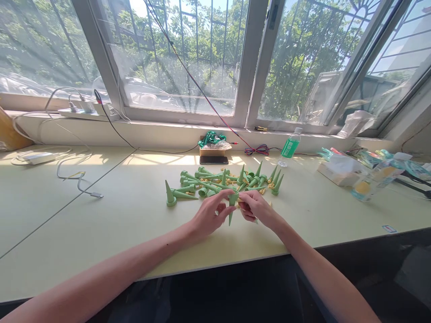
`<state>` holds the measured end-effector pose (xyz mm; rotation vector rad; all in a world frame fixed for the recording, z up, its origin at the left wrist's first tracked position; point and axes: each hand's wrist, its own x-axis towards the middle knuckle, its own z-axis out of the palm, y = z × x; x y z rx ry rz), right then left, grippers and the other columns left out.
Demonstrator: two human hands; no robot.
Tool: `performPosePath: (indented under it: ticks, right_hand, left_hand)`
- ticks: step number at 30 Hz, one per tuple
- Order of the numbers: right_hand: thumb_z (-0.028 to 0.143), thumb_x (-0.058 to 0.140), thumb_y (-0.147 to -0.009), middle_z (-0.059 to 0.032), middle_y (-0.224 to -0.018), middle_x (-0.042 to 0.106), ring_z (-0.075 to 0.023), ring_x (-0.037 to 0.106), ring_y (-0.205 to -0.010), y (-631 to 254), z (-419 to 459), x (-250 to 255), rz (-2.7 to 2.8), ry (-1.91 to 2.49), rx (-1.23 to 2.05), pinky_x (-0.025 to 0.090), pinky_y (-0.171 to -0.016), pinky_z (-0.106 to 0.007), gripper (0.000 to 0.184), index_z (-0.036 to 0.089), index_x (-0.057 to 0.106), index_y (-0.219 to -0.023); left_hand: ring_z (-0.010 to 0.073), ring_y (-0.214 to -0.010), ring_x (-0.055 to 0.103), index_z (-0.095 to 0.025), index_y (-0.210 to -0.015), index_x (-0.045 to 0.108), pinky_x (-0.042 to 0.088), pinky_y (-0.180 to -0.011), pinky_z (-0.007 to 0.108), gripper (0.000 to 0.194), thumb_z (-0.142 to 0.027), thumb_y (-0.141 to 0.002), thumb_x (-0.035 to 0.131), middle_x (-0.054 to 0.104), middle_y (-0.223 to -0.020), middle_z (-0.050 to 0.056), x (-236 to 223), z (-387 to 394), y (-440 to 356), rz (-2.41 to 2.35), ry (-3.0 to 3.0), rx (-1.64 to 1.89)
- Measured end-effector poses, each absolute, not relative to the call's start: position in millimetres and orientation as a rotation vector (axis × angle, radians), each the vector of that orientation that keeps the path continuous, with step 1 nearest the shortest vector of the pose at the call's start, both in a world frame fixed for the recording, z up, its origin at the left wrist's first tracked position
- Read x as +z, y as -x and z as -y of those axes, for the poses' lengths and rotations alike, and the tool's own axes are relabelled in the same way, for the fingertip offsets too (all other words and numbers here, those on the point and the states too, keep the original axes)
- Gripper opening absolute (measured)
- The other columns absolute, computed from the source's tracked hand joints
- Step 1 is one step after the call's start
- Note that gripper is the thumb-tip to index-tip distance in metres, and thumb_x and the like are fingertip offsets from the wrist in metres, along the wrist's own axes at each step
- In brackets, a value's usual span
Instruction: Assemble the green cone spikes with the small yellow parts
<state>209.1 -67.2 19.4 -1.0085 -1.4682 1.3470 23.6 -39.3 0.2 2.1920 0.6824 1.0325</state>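
My left hand (213, 211) is closed around a green plastic watering spike (232, 202), its wide open end up and its point down. Beside it, my right hand (257, 205) is closed, thumb and fingers pinched at the spike's upper right side on what looks like a small yellow plastic piece (239, 200), mostly hidden by the fingers. Just beyond both hands lies a pile of similar green spikes (191, 183), mixed with small yellow pieces (271, 185). One green spike (170, 195) stands point up at the pile's left end, and several more stand at its right.
Behind the pile are a black phone (213, 160) and a small cardboard box (208, 152). A green-labelled bottle (289, 147) stands back right. Farther right are a tissue box (338, 172) and a clear bottle (373, 181). Cables (79, 177) cross the table's left side.
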Motion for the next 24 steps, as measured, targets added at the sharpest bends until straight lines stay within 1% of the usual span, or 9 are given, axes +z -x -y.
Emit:
performPosePath:
  ticks: [2,4,5,8,10,13,18,21,24]
  right_hand:
    - [0.049,0.045,-0.092,0.0088,-0.04,0.03,-0.0066,0.03,-0.03,-208.4,65.3,16.4,1.526,1.066,1.261,0.023,-0.033,-0.021,0.046,0.02,0.041,-0.056]
    - [0.049,0.041,-0.095,0.0067,-0.042,0.037,-0.0078,0.037,-0.033,-207.4,63.7,12.7,1.618,1.143,1.041,0.029,-0.037,-0.022,0.047,0.02,0.043,-0.058]
    - [0.048,0.041,-0.096,0.0054,-0.045,0.042,-0.0081,0.04,-0.036,-206.9,63.3,11.2,1.663,1.178,0.885,0.032,-0.041,-0.022,0.046,0.019,0.044,-0.06]
    - [0.043,0.043,-0.098,0.0026,-0.058,0.054,-0.0096,0.048,-0.049,-206.1,63.6,9.1,1.778,1.223,0.513,0.037,-0.052,-0.022,0.035,0.018,0.052,-0.074]
    - [0.04,0.044,-0.098,0.0022,-0.063,0.056,-0.0108,0.049,-0.054,-206.6,64.3,8.7,1.858,1.214,0.418,0.036,-0.055,-0.023,0.027,0.019,0.056,-0.086]
    - [0.036,0.043,-0.099,0.0009,-0.067,0.056,-0.0122,0.048,-0.058,-208.1,64.4,7.9,1.961,1.185,0.337,0.036,-0.059,-0.024,0.025,0.019,0.056,-0.087]
    - [0.032,0.038,-0.1,-0.0016,-0.069,0.054,-0.0147,0.05,-0.062,-210.1,63.7,7.6,2.046,1.174,0.296,0.037,-0.062,-0.026,0.029,0.02,0.049,-0.076]
    - [0.033,0.038,-0.1,-0.001,-0.065,0.053,-0.0141,0.048,-0.058,-210.3,64.1,9.0,2.037,1.17,0.337,0.037,-0.06,-0.027,0.032,0.021,0.046,-0.071]
    - [0.036,0.039,-0.099,0.0017,-0.057,0.049,-0.0115,0.044,-0.051,-210.5,64.7,10.2,1.958,1.167,0.499,0.037,-0.056,-0.025,0.035,0.02,0.046,-0.069]
  left_hand:
    - [0.0059,-0.046,0.05,-0.021,-0.12,0.049,0.047,-0.047,0.02,0.032,-0.036,-0.093,0.055,0.057,-0.075,-0.002,1.0,39.2,-23.9,-0.693,-2.112,1.039]
    - [0.005,-0.046,0.052,-0.023,-0.121,0.049,0.045,-0.044,0.019,0.033,-0.038,-0.093,0.055,0.058,-0.087,0.001,2.8,38.8,-24.1,-0.692,-1.997,1.028]
    - [0.0046,-0.045,0.053,-0.023,-0.122,0.049,0.043,-0.042,0.019,0.034,-0.039,-0.093,0.054,0.057,-0.089,0.001,3.9,38.5,-24.2,-0.687,-1.94,1.017]
    - [0.0043,-0.04,0.05,-0.022,-0.122,0.049,0.038,-0.037,0.017,0.037,-0.042,-0.091,0.057,0.053,-0.08,-0.003,7.7,36.8,-24.8,-0.679,-1.768,0.995]
    - [0.0047,-0.037,0.049,-0.021,-0.119,0.049,0.034,-0.034,0.017,0.04,-0.045,-0.089,0.06,0.052,-0.075,-0.004,9.9,35.6,-25.4,-0.686,-1.657,0.99]
    - [0.0052,-0.034,0.046,-0.019,-0.116,0.049,0.03,-0.032,0.017,0.043,-0.047,-0.086,0.063,0.054,-0.071,-0.005,11.8,34.0,-25.9,-0.696,-1.543,0.973]
    - [0.0052,-0.035,0.043,-0.017,-0.116,0.05,0.037,-0.036,0.019,0.046,-0.048,-0.085,0.064,0.051,-0.061,-0.007,10.0,32.6,-25.5,-0.691,-1.49,0.922]
    - [0.0051,-0.035,0.044,-0.017,-0.117,0.049,0.036,-0.035,0.019,0.046,-0.049,-0.087,0.063,0.052,-0.064,-0.006,7.4,31.9,-25.1,-0.673,-1.519,0.903]
    - [0.0052,-0.037,0.048,-0.019,-0.119,0.047,0.034,-0.033,0.018,0.043,-0.048,-0.089,0.06,0.052,-0.072,-0.005,5.8,31.5,-24.4,-0.633,-1.599,0.909]
